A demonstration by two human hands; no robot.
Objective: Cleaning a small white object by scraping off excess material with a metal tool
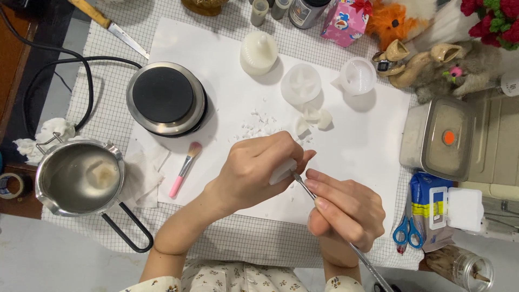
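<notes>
Watching the head cam. Left hand (pixel 254 170) is curled shut around a small white wax piece (pixel 282 172), thumb and fingers pinching it above the white paper sheet (pixel 367 135). Right hand (pixel 346 211) pinches a thin metal tool (pixel 304 188) pencil-style, with the tip touching the piece's edge. The handle runs back past the wrist toward bottom right.

How I'd run this scraping step:
- Keep the piece low over the sheet so flakes fall with the white crumbs (pixel 259 125) lying just beyond the left hand.
- Use light strokes, with the tip angled away from the left thumb. Slip risk looks real, since the tip sits right beside the fingertips.
- Turn the piece rather than the tool. Most of it is hidden by the left fingers, so I can't tell its shape or how much is trimmed.
- The piece probably marks easily, so pinch only as hard as needed.

Nearby: pink brush (pixel 185 169) just left of the left wrist, good for clearing dust. Hot plate (pixel 165 97) and steel pot (pixel 80 176) sit well apart on the left. Two white moulds (pixel 300 84) and a white domed casting (pixel 258 53) sit farther up the sheet.
</notes>
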